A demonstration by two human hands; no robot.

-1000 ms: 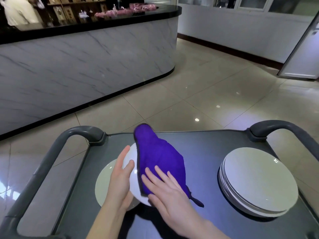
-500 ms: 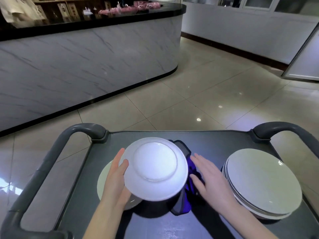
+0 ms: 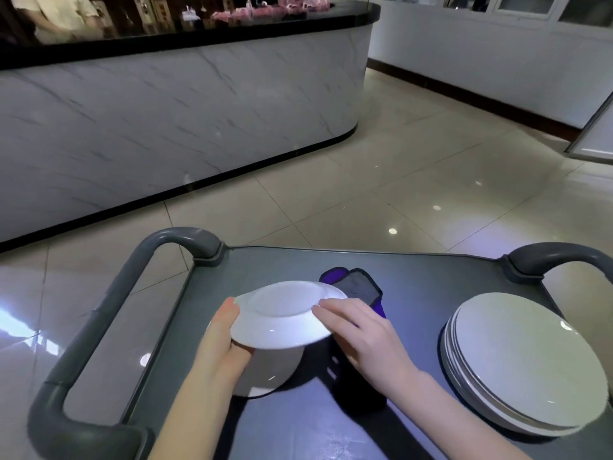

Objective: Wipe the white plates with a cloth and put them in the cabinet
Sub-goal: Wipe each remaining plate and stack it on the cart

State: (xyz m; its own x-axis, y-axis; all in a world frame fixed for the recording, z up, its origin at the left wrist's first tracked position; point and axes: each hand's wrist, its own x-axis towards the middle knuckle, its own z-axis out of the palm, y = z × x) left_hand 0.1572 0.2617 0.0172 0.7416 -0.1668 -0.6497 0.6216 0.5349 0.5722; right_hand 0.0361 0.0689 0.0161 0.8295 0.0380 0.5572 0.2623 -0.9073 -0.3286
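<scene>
White plate point(image 3: 282, 320), turned underside up and tilted, is held off the surface point(image 3: 414, 280) between both hands. The left hand point(image 3: 222, 340) grips its near-left rim, thumb on top and fingers beneath. The right hand point(image 3: 368, 340) lays almost straight fingers against the opposite rim, pressing rather than curling round it.

The likeliest trouble is a slip. The right hand only steadies the plate, so if the left pinch loosens the plate would drop onto the second plate point(image 3: 265, 373) lying directly under the left hand, and both could chip. Swinging the plate out past the right hand could also clip the stack of plates point(image 3: 527, 370), which sits well apart on that side.

The purple cloth point(image 3: 356, 285) lies crumpled on the surface just beyond the right hand's fingertips, held by neither hand. A grey cart handle point(image 3: 99, 320) curves outside the left hand, and a marble counter point(image 3: 166, 111) stands far ahead. No cabinet is in view.
</scene>
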